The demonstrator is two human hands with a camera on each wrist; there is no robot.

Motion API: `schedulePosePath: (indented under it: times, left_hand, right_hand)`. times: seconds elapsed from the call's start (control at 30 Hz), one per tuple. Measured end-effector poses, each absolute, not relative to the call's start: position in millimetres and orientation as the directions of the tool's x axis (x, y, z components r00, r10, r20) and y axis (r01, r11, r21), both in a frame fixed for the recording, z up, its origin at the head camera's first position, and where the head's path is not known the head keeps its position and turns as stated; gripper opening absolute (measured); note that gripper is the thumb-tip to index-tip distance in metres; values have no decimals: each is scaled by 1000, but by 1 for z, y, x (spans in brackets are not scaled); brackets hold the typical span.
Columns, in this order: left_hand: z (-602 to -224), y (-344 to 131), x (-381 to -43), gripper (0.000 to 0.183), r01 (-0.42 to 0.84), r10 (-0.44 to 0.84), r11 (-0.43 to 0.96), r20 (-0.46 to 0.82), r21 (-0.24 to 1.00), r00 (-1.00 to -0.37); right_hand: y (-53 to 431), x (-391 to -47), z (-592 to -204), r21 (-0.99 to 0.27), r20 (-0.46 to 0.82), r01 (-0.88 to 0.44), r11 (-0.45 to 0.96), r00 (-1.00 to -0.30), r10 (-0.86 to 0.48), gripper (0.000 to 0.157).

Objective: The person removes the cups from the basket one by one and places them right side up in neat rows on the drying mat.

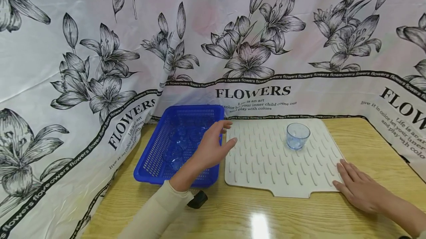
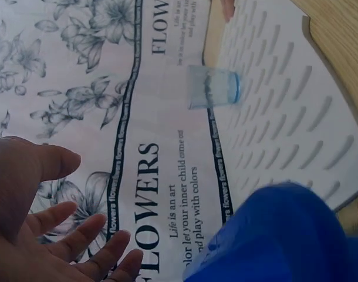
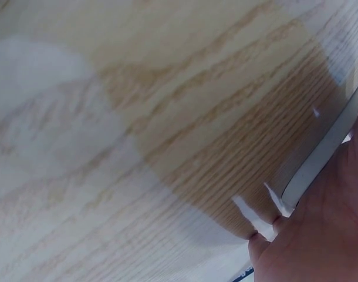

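Observation:
A clear bluish glass stands on the white ridged draining mat, toward its right side. My left hand hovers over the right rim of the blue plastic basket, fingers spread and slightly bent, holding nothing. Inside that basket lie several clear glasses, partly hidden by my left forearm. On the wooden table my right hand rests flat, its fingertips at the mat's front right corner. In the left wrist view, the basket's rim rises close below the left hand.
A floral curtain with printed lettering hangs behind the table and along its left side. The wooden table shows in front of the mat. A small black object sits at the left cuff, just in front of the basket.

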State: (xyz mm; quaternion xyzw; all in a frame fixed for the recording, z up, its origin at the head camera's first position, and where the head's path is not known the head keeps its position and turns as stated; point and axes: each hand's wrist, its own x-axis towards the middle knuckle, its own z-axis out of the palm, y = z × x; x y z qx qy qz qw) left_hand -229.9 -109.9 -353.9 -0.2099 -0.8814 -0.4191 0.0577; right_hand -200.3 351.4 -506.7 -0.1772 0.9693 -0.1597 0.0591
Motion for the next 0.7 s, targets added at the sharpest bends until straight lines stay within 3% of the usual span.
schedulePosePath:
  times: [0.7]
  left_hand:
    - [-349, -199, -246, 56, 313, 135, 647, 300, 695, -945]
  right_hand:
    - [353, -203, -511, -323, -62, -324, 889, -930, -361, 73]
